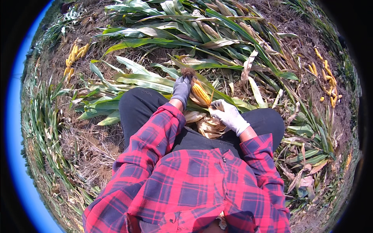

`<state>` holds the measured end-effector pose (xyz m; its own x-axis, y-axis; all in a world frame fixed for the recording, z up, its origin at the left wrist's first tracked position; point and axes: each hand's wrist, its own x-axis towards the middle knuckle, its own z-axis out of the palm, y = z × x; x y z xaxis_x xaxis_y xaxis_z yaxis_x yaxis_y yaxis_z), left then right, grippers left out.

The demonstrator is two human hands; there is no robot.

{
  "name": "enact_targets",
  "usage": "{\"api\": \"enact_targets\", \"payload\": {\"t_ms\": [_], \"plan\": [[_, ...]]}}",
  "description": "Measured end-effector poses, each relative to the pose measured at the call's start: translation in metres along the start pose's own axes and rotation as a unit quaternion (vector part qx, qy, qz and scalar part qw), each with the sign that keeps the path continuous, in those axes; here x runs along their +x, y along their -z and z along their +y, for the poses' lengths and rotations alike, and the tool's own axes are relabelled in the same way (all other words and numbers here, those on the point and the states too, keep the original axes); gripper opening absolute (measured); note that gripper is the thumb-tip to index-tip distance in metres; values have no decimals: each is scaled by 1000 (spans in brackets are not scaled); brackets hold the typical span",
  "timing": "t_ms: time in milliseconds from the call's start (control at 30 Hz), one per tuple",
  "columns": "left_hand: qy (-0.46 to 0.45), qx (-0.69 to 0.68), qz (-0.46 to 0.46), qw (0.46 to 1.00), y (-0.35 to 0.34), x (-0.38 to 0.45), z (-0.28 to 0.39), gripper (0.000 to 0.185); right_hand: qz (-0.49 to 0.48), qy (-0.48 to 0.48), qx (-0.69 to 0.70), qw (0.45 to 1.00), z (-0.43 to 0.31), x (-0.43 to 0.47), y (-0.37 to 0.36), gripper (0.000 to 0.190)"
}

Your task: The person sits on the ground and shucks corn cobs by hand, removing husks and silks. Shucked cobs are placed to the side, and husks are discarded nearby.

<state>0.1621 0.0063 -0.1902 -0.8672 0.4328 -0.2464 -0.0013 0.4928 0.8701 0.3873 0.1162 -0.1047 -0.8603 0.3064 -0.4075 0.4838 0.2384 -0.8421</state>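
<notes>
A partly husked ear of corn point(200, 92) is held over my lap, its yellow kernels bare on one side. My left hand point(182, 89), in a grey glove, grips its upper end, where a tuft of brown silk point(188, 72) sticks out. In a white glove, my right hand point(228, 115) has its thumb and fingers closed at the lower end, by a thin strip of husk; the exact contact there is partly hidden. Dry peeled husks point(211, 127) lie between my legs, just below the ear.
Cut corn stalks with green and dry leaves point(186, 32) lie heaped ahead. Husked ears sit in piles at the far left point(74, 56) and far right point(329, 78). More stalks point(311, 145) lie by my right knee. Straw-littered soil point(96, 148) shows on the left.
</notes>
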Motion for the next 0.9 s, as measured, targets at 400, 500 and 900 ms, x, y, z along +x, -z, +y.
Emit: {"api": "enact_targets", "payload": {"t_ms": [400,500,900], "plan": [[156,-523,-178,818,-11,-44,12,40,103,10,-70,992,-4,33,-30,102],[202,-550,-222,779,-22,-47,7,40,145,-10,-93,985,-18,25,-21,97],[-454,80,-460,759,-6,-106,37,22,365,-262,307,839,64,82,38,51]]}}
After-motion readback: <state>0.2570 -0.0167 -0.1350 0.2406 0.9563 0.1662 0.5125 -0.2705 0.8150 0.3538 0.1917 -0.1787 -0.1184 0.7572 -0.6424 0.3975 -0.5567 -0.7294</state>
